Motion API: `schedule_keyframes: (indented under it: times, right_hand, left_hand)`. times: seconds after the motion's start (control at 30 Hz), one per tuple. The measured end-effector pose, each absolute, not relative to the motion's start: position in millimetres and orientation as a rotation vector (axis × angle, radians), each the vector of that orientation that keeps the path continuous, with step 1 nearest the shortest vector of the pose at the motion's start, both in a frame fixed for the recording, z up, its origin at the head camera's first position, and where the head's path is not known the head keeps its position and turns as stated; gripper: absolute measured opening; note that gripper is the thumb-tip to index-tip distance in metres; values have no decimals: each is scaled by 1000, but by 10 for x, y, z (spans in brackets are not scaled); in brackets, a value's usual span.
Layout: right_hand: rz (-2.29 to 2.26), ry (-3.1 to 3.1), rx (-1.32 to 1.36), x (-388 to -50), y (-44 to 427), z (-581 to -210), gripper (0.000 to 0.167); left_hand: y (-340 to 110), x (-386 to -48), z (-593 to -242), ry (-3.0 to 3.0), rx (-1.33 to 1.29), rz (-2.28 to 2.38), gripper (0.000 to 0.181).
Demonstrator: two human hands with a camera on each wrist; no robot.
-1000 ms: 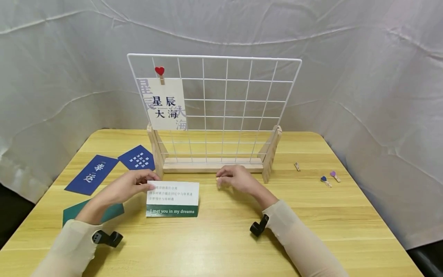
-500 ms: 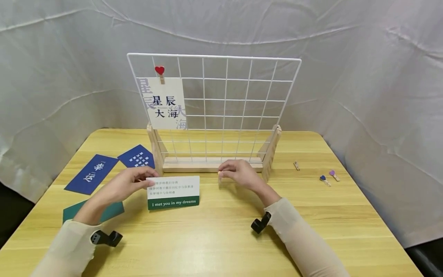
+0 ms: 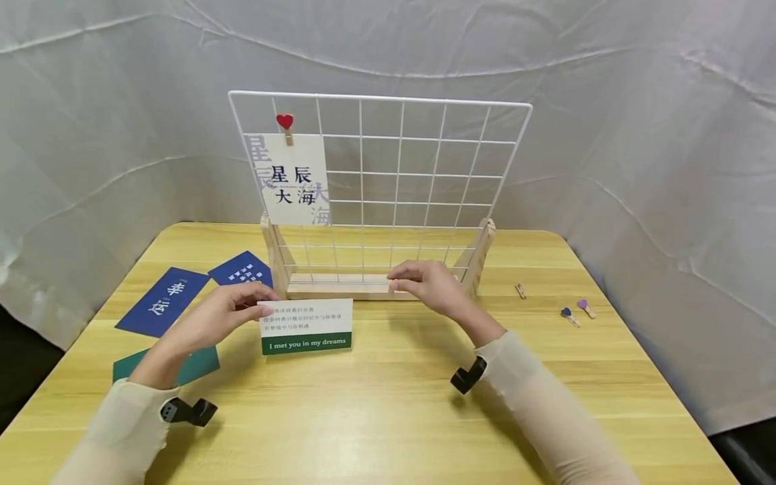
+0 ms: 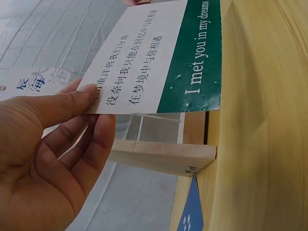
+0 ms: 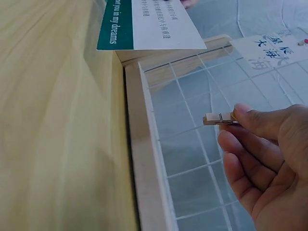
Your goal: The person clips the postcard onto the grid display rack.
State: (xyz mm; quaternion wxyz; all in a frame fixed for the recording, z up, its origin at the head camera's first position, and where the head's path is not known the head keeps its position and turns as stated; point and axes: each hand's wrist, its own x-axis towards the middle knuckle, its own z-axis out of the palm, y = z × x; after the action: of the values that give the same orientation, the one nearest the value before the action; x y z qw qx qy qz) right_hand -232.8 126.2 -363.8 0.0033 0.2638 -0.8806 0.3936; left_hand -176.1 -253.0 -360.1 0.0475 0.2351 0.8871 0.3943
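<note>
My left hand (image 3: 221, 316) pinches the upper left corner of a white and green card (image 3: 306, 327) that reads "I met you in my dreams". The card is held up off the table, in front of the left foot of a white wire grid (image 3: 394, 173). Between thumb and forefinger, my right hand (image 3: 432, 286) holds a small wooden clothespin (image 5: 219, 118), best seen in the right wrist view. That hand is in front of the grid's lower right part. A white card (image 3: 297, 178) with dark characters hangs at the grid's upper left from a red heart clothespin (image 3: 285, 128).
Two blue cards, one nearer (image 3: 160, 301) and one farther (image 3: 241, 269), lie left of the wooden stand (image 3: 339, 289). A green card (image 3: 203, 364) is partly under my left forearm. Three small clothespins, including a blue heart one (image 3: 570, 316), lie on the table's right side.
Both hands have risen and moved slightly away from me, toward the grid. The white and green card has lifted with the left hand, and the clothespin has moved with the right.
</note>
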Motion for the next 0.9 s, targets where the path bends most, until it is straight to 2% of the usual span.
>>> schedule_keyframes:
  times: [0.4, 0.9]
  right_hand:
    - [1289, -2664, 835, -2346, 1286, -3225, 20]
    - [1220, -2593, 802, -2351, 1251, -2882, 23]
  left_hand:
    - [-2356, -1847, -3507, 2852, 796, 1178, 14]
    - [-2140, -1919, -3309, 2988, 795, 1239, 14]
